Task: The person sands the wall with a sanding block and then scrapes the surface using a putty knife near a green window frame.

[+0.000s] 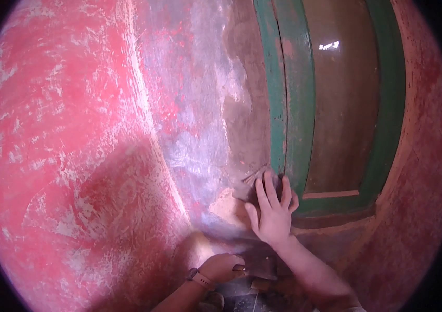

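Note:
My right hand (273, 213) lies with spread fingers over a dark, creased piece of sandpaper (252, 179), pressing it to the wall beside the lower corner of a green frame (299, 156). Much of the sheet is hidden under the fingers. Lower down, my left hand (223, 268), with a watch (200, 278) on its wrist, is closed around the handle of a scraper. The dark, flat scraper blade (261, 265) points right, away from the wall's worn patch. Around my right hand the wall (247, 119) shows bare grey-brown plaster, with a pale chipped spot (226, 205) to the left.
A pink wall (65, 130) with white scuffs stands on the left, meeting the worn section at a pale vertical edge (145, 104). The green frame surrounds a brownish panel (343, 104) with a bright reflection. More reddish wall (418, 208) lies right.

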A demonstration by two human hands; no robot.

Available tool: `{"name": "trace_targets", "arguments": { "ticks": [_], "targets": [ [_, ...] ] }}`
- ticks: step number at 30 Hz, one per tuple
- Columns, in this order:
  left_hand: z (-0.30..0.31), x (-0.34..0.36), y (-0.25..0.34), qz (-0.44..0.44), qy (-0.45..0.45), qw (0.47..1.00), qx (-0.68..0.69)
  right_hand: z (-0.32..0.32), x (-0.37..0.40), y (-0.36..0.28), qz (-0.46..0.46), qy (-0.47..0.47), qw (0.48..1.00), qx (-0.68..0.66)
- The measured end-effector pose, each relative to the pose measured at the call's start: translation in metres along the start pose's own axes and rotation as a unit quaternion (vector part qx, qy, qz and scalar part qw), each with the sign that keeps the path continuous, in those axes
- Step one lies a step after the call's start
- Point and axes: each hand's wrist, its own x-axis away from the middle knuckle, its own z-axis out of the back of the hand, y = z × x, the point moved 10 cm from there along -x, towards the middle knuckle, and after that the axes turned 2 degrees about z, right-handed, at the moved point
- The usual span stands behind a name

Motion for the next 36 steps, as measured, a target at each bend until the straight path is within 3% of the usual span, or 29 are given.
{"name": "trace_targets", "arguments": {
  "ticks": [2,5,9,12,16,22,25,28,31,36],
  "targets": [
    [-0.003,0.000,0.005,0.001,-0.012,1.000,-0.002,-0.007,0.009,0.004,-0.013,-0.001,1.000,-0.005],
    [0.005,-0.001,0.015,-0.019,-0.010,1.000,-0.007,-0.047,0.067,0.002,0.038,-0.068,0.996,-0.034],
    [0.009,-0.002,0.013,-0.001,-0.009,1.000,-0.013,-0.018,0.028,-0.003,0.032,-0.018,0.999,-0.013],
    [0.003,0.002,0.011,-0.005,0.001,1.000,-0.002,-0.008,0.018,-0.005,0.011,-0.018,1.000,-0.010],
    [0.008,0.005,0.018,-0.020,0.010,1.000,-0.018,-0.042,0.069,-0.004,0.053,-0.070,0.996,-0.019],
    [0.002,0.007,0.012,0.010,0.003,0.999,-0.050,-0.014,0.023,-0.009,0.033,-0.053,0.998,-0.004],
    [-0.005,0.003,0.010,-0.031,0.058,0.997,-0.027,-0.020,0.039,-0.010,0.010,-0.090,0.996,-0.017],
    [-0.008,-0.003,0.014,-0.017,-0.005,0.999,-0.046,-0.024,0.056,-0.008,0.033,-0.114,0.993,-0.009],
    [0.000,-0.003,0.022,-0.044,0.056,0.997,-0.001,-0.022,0.052,-0.008,0.037,-0.133,0.990,-0.007],
    [-0.029,-0.028,0.025,-0.027,0.053,0.998,-0.012,-0.033,0.072,-0.011,0.015,-0.182,0.983,-0.034]
  ]
}}
